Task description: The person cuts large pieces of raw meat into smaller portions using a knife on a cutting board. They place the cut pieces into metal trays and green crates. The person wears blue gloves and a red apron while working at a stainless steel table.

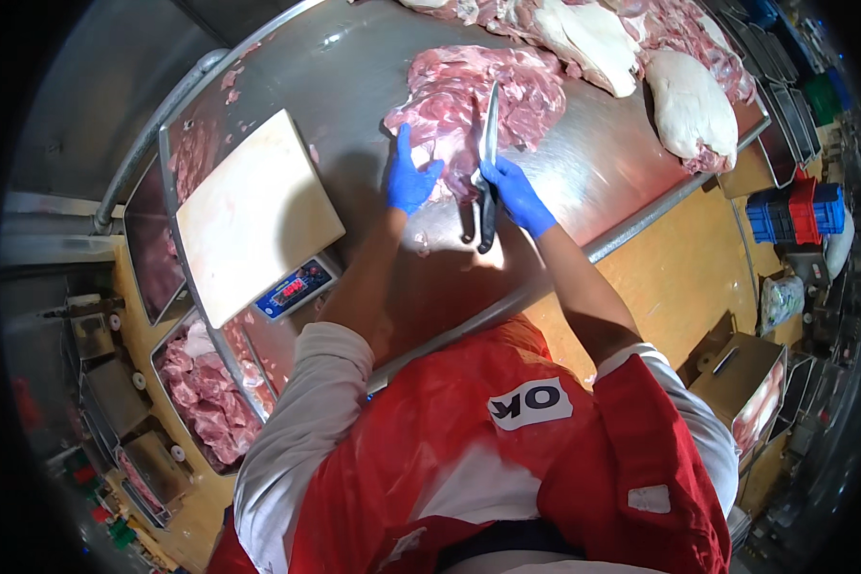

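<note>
A large slab of pink raw meat (526, 96) lies spread on the steel table (373, 86) before me. My left hand (411, 182), in a blue glove, rests against its near left edge with thumb and forefinger stretched apart. In my blue-gloved right hand (518, 196) is a knife (489, 134). Its blade points away from me over the meat, and its black handle extends back toward me below my fingers. A dark shape beside the handle looks like its shadow or reflection.
A white cutting board (258, 210) lies at left, beside a blue scale display (295, 287). Skin-covered cuts (694, 110) sit along the far right. A bin of meat (210, 392) stands below the table's left edge; blue and red crates (796, 212) stand at right.
</note>
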Motion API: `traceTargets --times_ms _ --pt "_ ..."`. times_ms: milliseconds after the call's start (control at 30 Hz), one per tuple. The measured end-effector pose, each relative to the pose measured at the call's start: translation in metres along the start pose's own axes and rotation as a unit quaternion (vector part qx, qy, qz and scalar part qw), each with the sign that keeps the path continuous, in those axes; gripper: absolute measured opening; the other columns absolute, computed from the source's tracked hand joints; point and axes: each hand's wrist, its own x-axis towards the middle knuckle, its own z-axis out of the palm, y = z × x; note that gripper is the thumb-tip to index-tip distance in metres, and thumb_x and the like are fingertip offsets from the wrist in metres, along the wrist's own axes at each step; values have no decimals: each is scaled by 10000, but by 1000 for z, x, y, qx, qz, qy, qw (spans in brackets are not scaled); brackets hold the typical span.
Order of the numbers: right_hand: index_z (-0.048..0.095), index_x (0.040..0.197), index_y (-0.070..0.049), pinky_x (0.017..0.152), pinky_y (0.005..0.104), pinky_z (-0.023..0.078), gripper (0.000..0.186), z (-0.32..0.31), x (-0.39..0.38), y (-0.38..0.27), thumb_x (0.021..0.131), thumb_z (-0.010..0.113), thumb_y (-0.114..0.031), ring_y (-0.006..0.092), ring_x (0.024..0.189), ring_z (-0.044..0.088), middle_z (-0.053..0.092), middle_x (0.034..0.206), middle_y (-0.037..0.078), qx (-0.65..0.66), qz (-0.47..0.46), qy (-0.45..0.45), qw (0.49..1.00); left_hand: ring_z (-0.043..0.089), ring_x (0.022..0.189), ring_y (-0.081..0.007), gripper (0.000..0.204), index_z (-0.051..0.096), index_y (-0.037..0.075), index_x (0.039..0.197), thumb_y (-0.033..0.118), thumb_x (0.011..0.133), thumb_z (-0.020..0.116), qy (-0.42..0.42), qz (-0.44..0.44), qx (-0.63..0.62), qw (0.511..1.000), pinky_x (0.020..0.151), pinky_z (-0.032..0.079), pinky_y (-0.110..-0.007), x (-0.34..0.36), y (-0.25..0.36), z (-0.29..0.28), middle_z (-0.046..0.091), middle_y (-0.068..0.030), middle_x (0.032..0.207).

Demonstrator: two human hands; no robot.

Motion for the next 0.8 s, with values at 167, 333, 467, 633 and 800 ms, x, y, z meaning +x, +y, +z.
traceTargets --times_ms 167,333,467,633,800 --pt "676 1079 -29 722 242 447 291 -52 -55 -4 994 612 -301 63 791 515 607 863 -33 -98 56 12 994 387 1313 -496 836 301 162 1538 222 821 728 58 -47 150 986 1067 404 -474 -8 42 3 231 -301 1514" --pt "658 1101 -38 734 279 528 295 -101 -112 -13 1014 569 -306 107 824 598 660 919 13 -83 87 102 987 406 1269 -461 686 452 283 1461 207 818 679 55 76 388 917 1053 409 -478 27 79 5 360 -215 1455" --pt "647 1093 -32 731 286 543 301 -135 -116 -25 1024 553 -309 121 835 618 669 925 39 -138 55 106 983 556 1081 -354 621 596 233 1332 150 726 704 30 160 358 919 922 508 -431 87 47 -3 587 -152 1237" --pt "652 997 -41 693 286 520 274 -176 -84 -30 1034 542 -288 104 783 598 647 870 27 -191 57 47 979 652 939 -336 471 689 160 1185 101 718 698 -197 -22 75 977 866 538 -366 173 19 -35 691 -134 1058" --pt "589 981 -70 576 244 469 186 -185 -47 -35 1034 555 -245 82 653 563 595 768 20 -42 54 -14 998 645 940 -349 345 717 123 1056 137 711 720 -84 22 267 960 860 526 -382 185 31 -29 701 -140 1008"
